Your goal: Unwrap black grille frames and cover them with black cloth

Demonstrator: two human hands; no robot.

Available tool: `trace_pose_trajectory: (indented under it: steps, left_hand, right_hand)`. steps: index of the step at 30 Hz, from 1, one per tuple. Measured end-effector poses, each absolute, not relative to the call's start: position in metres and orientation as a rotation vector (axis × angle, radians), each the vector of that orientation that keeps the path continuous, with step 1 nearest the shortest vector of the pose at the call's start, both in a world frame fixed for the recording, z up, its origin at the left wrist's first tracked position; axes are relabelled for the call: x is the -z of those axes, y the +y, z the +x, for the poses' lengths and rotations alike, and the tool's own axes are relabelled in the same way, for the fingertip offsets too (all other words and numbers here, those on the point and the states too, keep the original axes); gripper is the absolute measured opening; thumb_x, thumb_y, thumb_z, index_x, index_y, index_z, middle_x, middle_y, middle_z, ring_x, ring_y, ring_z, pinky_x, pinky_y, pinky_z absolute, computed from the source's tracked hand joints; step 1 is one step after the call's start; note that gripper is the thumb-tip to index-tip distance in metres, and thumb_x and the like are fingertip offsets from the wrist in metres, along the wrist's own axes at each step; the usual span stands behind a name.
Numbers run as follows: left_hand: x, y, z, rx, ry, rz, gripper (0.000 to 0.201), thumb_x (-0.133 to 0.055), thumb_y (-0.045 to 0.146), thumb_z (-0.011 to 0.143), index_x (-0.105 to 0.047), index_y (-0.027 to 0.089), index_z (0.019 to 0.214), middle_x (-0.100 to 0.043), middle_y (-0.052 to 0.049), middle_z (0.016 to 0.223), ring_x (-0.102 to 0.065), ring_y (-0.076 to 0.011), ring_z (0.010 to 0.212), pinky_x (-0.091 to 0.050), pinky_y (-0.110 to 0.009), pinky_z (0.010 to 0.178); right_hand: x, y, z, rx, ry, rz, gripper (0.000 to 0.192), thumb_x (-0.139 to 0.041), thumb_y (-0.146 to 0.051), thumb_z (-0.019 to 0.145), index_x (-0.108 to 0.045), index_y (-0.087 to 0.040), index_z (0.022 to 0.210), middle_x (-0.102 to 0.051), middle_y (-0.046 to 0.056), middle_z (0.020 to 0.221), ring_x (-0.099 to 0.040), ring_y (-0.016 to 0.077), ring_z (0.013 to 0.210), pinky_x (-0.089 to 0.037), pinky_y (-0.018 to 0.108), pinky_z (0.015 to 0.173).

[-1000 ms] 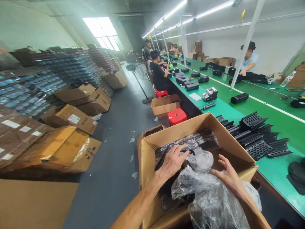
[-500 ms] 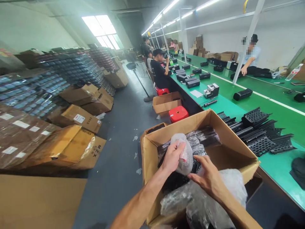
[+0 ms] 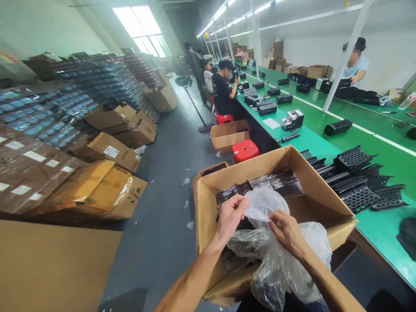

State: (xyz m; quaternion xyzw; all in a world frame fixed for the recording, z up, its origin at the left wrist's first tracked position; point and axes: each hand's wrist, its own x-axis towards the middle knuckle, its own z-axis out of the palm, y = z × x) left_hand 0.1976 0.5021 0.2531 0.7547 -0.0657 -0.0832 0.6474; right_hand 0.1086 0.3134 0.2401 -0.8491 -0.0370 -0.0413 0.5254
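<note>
Standing over an open cardboard box (image 3: 208,208) at lower centre of the frame, the person has both hands on a clear plastic bag (image 3: 264,201) that billows out of it. The left hand (image 3: 231,215) pinches the bag's upper edge, thumb and fingers closed on the film. The right hand (image 3: 287,232) is closed on the film too, just beside the left, lower and to the right. More of the bag (image 3: 286,268) spills over the box's near wall toward the bottom of the frame.

The film looks thin, soft and crinkly; it is probably very light and slippery, and would likely stretch or tear if pulled hard at one spot. A bunched fold near the mouth seems the surest place to hold, as both hands do now. Under it, black perforated plastic parts (image 3: 260,184) lie packed in the box, stiff and ribbed by the look of them, with corners that could snag the film.

To the right of the frame, on the green bench (image 3: 373,234), more of these black grille parts (image 3: 357,182) lie loosely heaped. Other people sit farther up the line.
</note>
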Motion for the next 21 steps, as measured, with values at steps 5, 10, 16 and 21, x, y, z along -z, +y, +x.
trace_pose_trajectory:
  steps: [5, 10, 16, 21]
  left_hand:
    - [-0.282, 0.503, 0.188, 0.132, -0.212, 1.769, 0.042, -0.066, 0.054, 0.083, -0.057, 0.017, 0.067, -0.044, 0.003, 0.061, -0.036, -0.0107, 0.059, -0.031, -0.024, 0.056]
    - [-0.293, 0.509, 0.184, 0.122, -0.205, 1.807, 0.041, -0.065, 0.052, 0.085, -0.055, 0.017, 0.065, -0.042, 0.002, 0.061, -0.035, -0.0109, 0.059, -0.031, -0.025, 0.055]
    - [-0.304, 0.522, 0.179, 0.017, -0.188, 1.831, 0.044, -0.063, 0.055, 0.087, -0.05, 0.021, 0.062, -0.039, 0.002, 0.06, -0.032, -0.0125, 0.057, -0.028, -0.027, 0.051]
    - [-0.325, 0.527, 0.164, -0.153, -0.39, 1.792, 0.046, -0.057, 0.056, 0.093, -0.05, 0.021, 0.063, -0.042, 0.0, 0.06, -0.041, -0.0153, 0.06, -0.038, -0.03, 0.058]
  right_hand:
    - [-0.249, 0.313, 0.107, 0.131, -0.16, -1.966, 0.034, -0.048, -0.044, 0.102, -0.062, -0.019, 0.084, -0.064, 0.005, 0.083, -0.057, 0.0172, 0.076, -0.043, 0.028, 0.072]
    - [-0.272, 0.319, 0.103, 0.128, -0.294, -1.897, 0.028, -0.046, -0.038, 0.104, -0.059, -0.019, 0.088, -0.065, 0.008, 0.103, -0.062, 0.0177, 0.091, -0.046, 0.028, 0.082]
    - [-0.298, 0.319, 0.094, 0.087, -0.317, -1.85, 0.027, -0.044, -0.038, 0.105, -0.058, -0.02, 0.091, -0.065, 0.009, 0.11, -0.063, 0.0185, 0.091, -0.05, 0.029, 0.082]
    - [-0.294, 0.306, 0.085, 0.152, -0.162, -1.843, 0.033, -0.048, -0.048, 0.103, -0.063, -0.023, 0.087, -0.067, 0.011, 0.119, -0.066, 0.0258, 0.101, -0.054, 0.035, 0.087]
